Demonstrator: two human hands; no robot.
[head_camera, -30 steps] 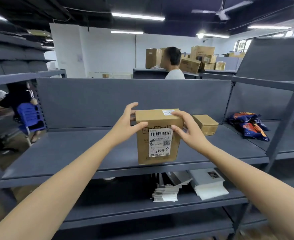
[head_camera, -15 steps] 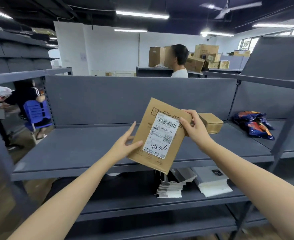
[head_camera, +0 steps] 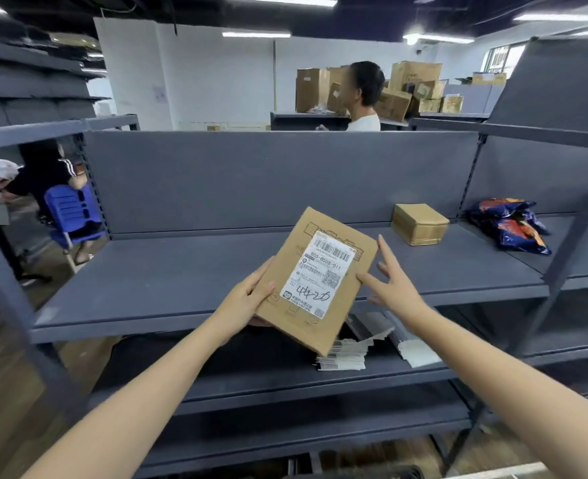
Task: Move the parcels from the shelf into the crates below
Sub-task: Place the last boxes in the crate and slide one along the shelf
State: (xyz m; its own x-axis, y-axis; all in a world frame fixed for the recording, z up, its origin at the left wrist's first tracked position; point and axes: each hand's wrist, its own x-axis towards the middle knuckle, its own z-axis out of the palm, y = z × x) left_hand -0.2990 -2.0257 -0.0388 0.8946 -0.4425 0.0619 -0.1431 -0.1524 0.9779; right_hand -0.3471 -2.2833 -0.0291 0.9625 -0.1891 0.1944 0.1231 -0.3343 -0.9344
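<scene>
Two hands are up in front of us over the grey shelf [head_camera: 168,281]. Our left hand [head_camera: 249,299] clasps the lower left corner of the flat brown parcel [head_camera: 320,278], thumb on its face, and holds it tilted, label up, above the shelf's front edge. Our right hand [head_camera: 394,288] is spread, fingers straight, just beside the parcel's right edge, grasping nothing. Further right, a small brown box [head_camera: 419,224] sits on the shelf, then blue snack bags [head_camera: 513,229] in the next bay.
</scene>
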